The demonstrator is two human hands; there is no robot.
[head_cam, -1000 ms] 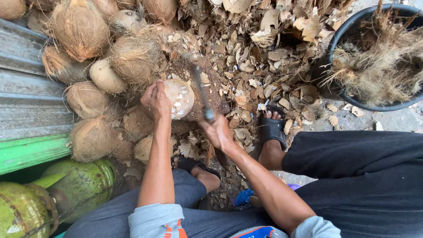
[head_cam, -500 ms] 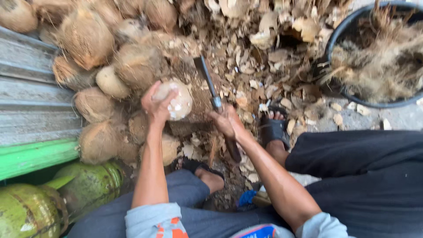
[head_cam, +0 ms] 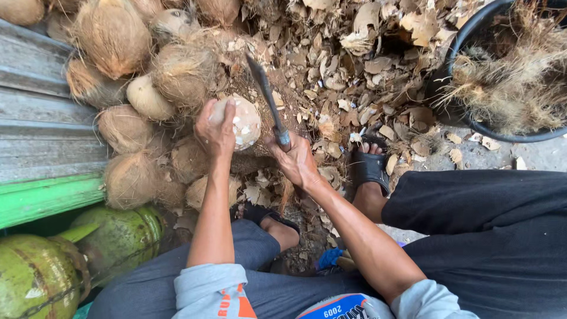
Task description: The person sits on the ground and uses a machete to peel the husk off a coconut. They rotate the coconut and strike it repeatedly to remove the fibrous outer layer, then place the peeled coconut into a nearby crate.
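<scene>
My left hand grips a partly peeled pale coconut, pressing it down among the husk debris. My right hand holds the handle of a long dark knife; its blade points up and away, just right of the coconut. Both forearms reach forward from my knees. My feet in black sandals rest on the ground on either side of the right arm.
A heap of brown husked coconuts lies at the left and top. Shell chips litter the ground. A black tub of husk fibre sits top right. Green coconuts and a green-edged corrugated panel are at left.
The knife has risen from beside the coconut and its blade now points up and away. The left hand has turned the coconut slightly and still holds it.
</scene>
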